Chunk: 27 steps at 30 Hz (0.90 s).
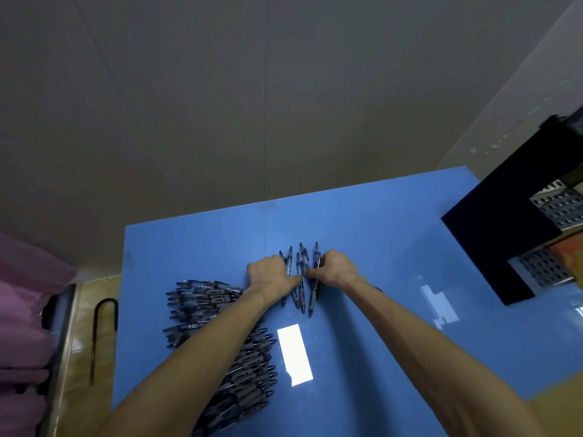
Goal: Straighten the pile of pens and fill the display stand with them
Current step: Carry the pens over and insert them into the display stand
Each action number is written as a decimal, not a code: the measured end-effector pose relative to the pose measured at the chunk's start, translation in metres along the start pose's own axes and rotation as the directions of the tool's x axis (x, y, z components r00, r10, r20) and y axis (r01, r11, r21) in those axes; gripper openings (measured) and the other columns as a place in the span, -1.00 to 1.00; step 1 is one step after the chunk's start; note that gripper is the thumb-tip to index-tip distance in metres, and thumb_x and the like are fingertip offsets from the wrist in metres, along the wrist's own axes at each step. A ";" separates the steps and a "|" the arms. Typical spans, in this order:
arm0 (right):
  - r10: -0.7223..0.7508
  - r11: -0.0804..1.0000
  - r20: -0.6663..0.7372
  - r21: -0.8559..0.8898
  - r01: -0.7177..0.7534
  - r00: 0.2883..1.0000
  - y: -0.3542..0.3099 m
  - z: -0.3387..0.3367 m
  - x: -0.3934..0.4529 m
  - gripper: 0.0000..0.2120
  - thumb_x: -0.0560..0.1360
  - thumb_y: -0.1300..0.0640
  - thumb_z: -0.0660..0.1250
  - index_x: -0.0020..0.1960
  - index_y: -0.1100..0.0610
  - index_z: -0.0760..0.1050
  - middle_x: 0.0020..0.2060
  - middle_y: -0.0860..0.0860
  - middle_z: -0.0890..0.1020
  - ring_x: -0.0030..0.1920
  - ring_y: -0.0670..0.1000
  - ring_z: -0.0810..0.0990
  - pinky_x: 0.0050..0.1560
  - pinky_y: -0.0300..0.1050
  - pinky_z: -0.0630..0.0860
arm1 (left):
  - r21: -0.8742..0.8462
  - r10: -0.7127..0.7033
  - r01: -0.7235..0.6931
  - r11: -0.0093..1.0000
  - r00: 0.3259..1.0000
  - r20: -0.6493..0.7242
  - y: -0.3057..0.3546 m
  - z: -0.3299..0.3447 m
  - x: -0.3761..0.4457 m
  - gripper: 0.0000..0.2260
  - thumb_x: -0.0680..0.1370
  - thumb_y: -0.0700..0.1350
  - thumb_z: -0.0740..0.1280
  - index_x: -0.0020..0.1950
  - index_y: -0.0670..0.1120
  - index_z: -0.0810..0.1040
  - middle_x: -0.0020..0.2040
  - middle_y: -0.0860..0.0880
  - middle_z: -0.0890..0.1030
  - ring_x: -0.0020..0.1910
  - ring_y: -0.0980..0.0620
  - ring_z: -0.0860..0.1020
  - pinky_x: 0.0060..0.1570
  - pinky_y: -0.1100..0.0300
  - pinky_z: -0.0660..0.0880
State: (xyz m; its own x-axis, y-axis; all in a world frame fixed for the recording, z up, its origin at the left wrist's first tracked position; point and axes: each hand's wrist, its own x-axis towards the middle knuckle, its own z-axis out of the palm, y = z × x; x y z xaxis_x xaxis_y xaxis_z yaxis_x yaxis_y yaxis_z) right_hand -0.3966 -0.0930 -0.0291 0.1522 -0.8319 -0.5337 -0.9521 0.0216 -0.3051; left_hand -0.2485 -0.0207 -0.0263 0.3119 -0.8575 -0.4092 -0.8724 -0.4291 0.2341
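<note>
A grey wall (pixel 284 89) fills the upper half of the view. Below it a blue bench (pixel 378 247) spreads across the lower half, with bright glare patches on its glossy top. At the right edge stands a black display stand (pixel 504 234), with perforated metal racks (pixel 558 209) showing beside it. At the far left lies pink cloth (pixel 22 310), and a dark hooked rod (pixel 101 326) rests on the yellowish floor just beside the bench.

A large pile of pens (pixel 220 342) lies on the left part of the bench, running from near the middle down toward the near edge, most of them lying crosswise and partly hidden under the left forearm. A smaller bunch of pens (pixel 303 279) lies near the middle of the bench, pointing away from the person and fanned out slightly.

The left hand (pixel 271 274) has its fingers curled over the left side of this bunch, and the right hand (pixel 334 268) curls over the right side; both press the bunch between them, thumbs nearly meeting over the pens.
</note>
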 end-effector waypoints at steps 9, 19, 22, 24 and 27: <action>0.066 0.998 0.073 -0.011 -0.065 0.995 -0.005 -0.007 0.003 -0.77 0.48 -0.06 0.40 -0.12 0.08 0.45 -0.21 -0.01 0.54 -0.13 0.06 0.55 -0.17 -0.13 0.43 | -0.021 0.009 -0.010 1.000 0.999 -0.030 0.024 0.009 0.014 -0.52 0.51 0.20 0.42 0.22 -0.13 0.47 0.13 -0.08 0.64 0.14 -0.12 0.62 0.01 0.12 0.48; -0.128 0.989 0.144 0.089 0.116 0.981 0.060 -0.018 -0.007 -0.71 0.58 0.00 0.27 -0.27 0.09 0.38 -0.29 0.02 0.53 -0.23 0.06 0.53 -0.20 -0.09 0.43 | -0.021 -0.007 0.007 1.000 1.000 -0.008 0.037 0.027 0.003 -0.70 0.59 -0.07 0.26 0.24 -0.21 0.43 0.13 -0.16 0.63 0.12 -0.19 0.61 -0.05 0.11 0.43; -0.173 0.955 0.043 0.252 0.157 0.984 0.090 -0.031 -0.019 -0.68 0.61 -0.01 0.25 -0.27 0.11 0.39 -0.33 0.02 0.55 -0.28 0.04 0.50 -0.14 -0.03 0.47 | 0.198 0.022 -0.012 0.980 0.999 -0.048 0.053 0.030 -0.007 -0.70 0.63 -0.08 0.21 0.31 -0.21 0.40 0.16 -0.12 0.63 0.14 -0.15 0.64 -0.04 0.13 0.45; -0.185 0.930 -0.016 0.321 0.180 0.983 0.111 -0.043 -0.028 -0.63 0.63 -0.03 0.22 -0.30 0.10 0.37 -0.41 -0.03 0.54 -0.33 0.01 0.49 -0.16 -0.04 0.45 | 0.348 0.038 -0.013 0.937 0.997 -0.064 0.065 0.036 -0.015 -0.74 0.67 -0.10 0.17 0.32 -0.17 0.38 0.12 -0.06 0.62 0.14 -0.08 0.66 -0.08 0.14 0.46; -0.208 0.896 -0.061 0.388 0.215 0.976 0.149 -0.067 -0.042 -0.57 0.63 -0.05 0.19 -0.37 0.10 0.34 -0.50 -0.05 0.51 -0.39 0.04 0.48 -0.17 0.08 0.53 | 0.470 0.039 0.007 0.883 0.995 -0.090 0.086 0.049 -0.030 -0.78 0.67 -0.23 0.15 0.32 -0.15 0.34 0.16 -0.02 0.64 0.15 -0.03 0.67 -0.05 0.16 0.51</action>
State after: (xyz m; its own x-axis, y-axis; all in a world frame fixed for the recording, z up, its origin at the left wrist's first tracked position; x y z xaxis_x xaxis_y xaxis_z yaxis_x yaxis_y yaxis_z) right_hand -0.5622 -0.0923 0.0007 0.3303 -0.8505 -0.4094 -0.7174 0.0557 -0.6945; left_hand -0.3511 -0.0181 -0.0371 0.3097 -0.8957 -0.3191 -0.9446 -0.2516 -0.2106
